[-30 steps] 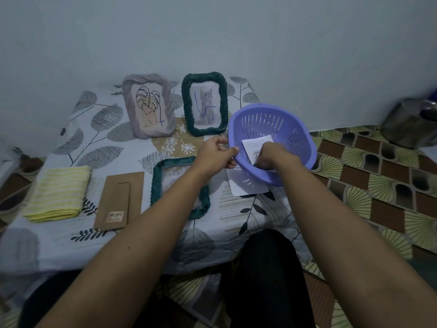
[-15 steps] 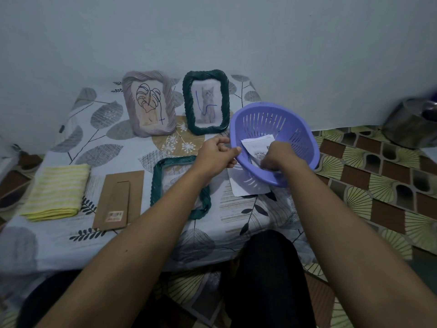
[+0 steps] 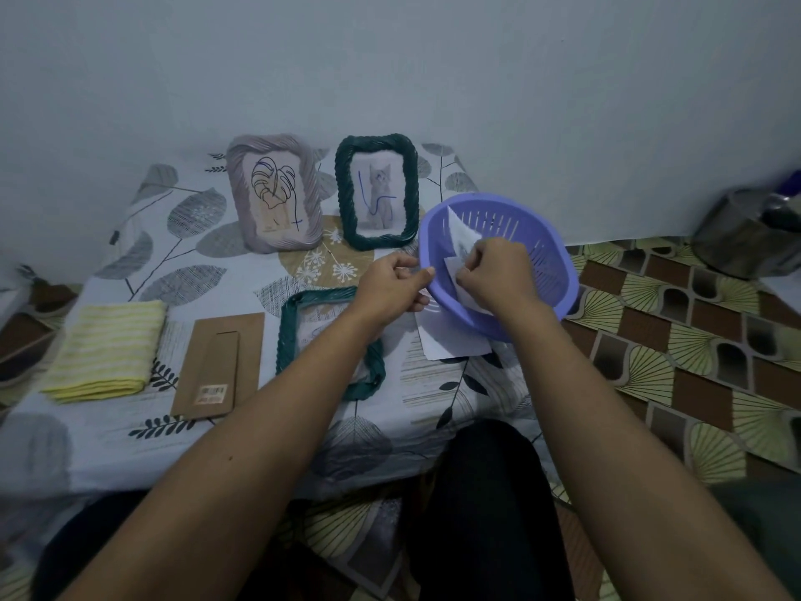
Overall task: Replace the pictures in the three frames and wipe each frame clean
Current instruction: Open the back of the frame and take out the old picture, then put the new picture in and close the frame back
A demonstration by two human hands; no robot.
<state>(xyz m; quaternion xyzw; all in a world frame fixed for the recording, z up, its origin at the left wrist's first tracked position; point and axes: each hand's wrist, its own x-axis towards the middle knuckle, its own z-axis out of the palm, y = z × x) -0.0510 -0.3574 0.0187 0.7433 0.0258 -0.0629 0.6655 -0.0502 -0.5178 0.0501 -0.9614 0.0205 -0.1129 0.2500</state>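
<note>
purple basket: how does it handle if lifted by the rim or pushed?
Probably light: the purple basket is thin slotted plastic, and the left hand holds it tilted by the rim. Likely fairly stiff, since the rim keeps its round shape. Apt to tip when pushed: rounded bowl, at the edge of the table.

On the leaf-print cover (image 3: 130,440) a grey frame (image 3: 274,197) and a green frame (image 3: 376,190) stand at upper centre; lower lie 1 flat frame (image 3: 288,336), a brown board (image 3: 216,362), a yellow cloth (image 3: 106,351) and a white paper (image 3: 450,344).
</note>
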